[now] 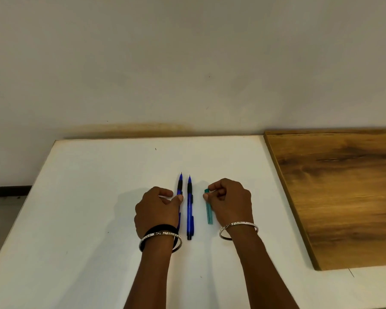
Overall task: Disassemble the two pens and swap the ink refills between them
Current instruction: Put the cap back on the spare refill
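I'm looking down on a white counter [87, 197] sitting against a plain off-white wall [187, 63]. A brownish stain [143, 127] is running along the wall's foot. A wood-grain board [343, 186] is lying on the counter's right side; grey floor [0, 219] and a dark skirting strip [7, 188] are showing at left.

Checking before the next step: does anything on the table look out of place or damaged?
Nothing spilled or broken. The left pen and right pen lie parallel, seemingly whole. One extra: a teal tube right of them, its far end pinched by the right hand.
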{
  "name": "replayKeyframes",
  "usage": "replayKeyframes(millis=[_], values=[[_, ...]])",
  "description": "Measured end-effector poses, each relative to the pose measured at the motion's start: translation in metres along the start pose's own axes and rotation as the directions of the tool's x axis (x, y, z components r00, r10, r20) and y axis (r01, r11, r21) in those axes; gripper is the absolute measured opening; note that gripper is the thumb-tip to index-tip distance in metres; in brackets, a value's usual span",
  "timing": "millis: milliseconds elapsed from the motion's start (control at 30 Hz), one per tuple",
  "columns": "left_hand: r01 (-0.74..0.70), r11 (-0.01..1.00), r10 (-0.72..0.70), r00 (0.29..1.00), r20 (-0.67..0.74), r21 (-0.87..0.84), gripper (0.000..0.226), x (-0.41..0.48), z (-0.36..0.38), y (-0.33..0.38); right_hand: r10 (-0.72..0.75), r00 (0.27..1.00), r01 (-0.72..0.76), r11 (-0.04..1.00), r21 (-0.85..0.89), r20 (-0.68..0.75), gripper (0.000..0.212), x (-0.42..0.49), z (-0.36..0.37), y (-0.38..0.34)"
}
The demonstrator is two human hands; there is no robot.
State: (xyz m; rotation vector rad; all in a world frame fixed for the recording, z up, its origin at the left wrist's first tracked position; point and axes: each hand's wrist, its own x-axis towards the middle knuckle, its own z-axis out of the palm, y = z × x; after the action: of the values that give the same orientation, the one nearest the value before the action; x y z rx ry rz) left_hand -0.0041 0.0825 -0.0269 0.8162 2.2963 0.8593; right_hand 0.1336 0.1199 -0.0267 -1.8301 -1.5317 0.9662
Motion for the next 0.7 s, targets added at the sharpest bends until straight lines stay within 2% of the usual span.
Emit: replayKeyframes(millis=[400, 700], values=[[0.035, 0.999, -0.036, 0.990, 0.136, 0.010, 0.020, 0.0042, -0.0079, -0.0034, -0.041, 0.998, 0.034, 0.992, -0.123, -0.057, 0.011, -0.0002, 0.0016, -0.0005], [0.037, 0.999, -0.037, 0.994, 0.104, 0.005, 0.028, 0.0083, -0.0094, -0.0035, -0.030, 0.999, 0.026, 0.993, -0.117, -0.037, 0.007, 0.0016, 0.0052, -0.0014]])
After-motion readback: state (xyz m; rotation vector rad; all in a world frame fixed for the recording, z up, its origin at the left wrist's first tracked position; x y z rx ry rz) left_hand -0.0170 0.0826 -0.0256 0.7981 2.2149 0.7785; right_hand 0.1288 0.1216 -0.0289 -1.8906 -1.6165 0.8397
